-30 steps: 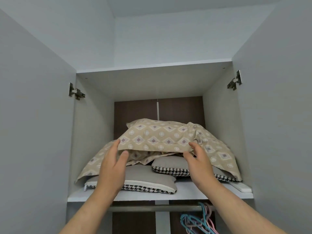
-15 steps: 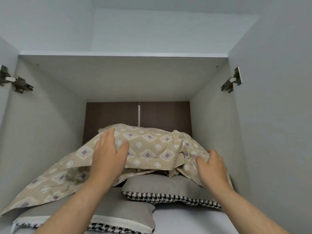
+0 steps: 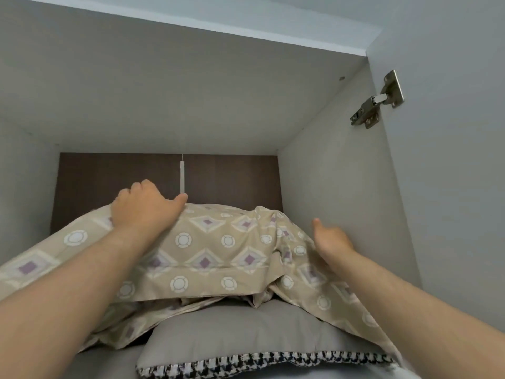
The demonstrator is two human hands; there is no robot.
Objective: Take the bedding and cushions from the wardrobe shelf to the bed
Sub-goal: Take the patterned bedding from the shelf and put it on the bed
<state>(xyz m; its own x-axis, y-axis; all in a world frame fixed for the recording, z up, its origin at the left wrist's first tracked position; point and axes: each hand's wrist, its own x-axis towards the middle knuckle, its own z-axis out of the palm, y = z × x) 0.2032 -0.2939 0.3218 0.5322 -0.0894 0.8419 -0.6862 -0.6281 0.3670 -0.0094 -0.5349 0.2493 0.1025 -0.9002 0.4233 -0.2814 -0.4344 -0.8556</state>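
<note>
Nearest, bottom centre of frame: grey cushion (image 3: 235,335) w/ black-white houndstooth edge, lying flat inside the wardrobe compartment. Draped over its back half, mid-frame: beige patterned bedding (image 3: 218,253) w/ diamond + circle print, spilling down toward lower left. Right hand (image 3: 332,239), right of centre, rests on the bedding's right slope, thumb up; fingers hidden behind the fabric, so can't tell if it grips. Left hand (image 3: 146,205), left of centre, lies over the top back edge of the bedding, fingers curled down behind it. Farthest: dark brown back panel (image 3: 232,179). Upper right: metal door hinge (image 3: 378,101).
</note>
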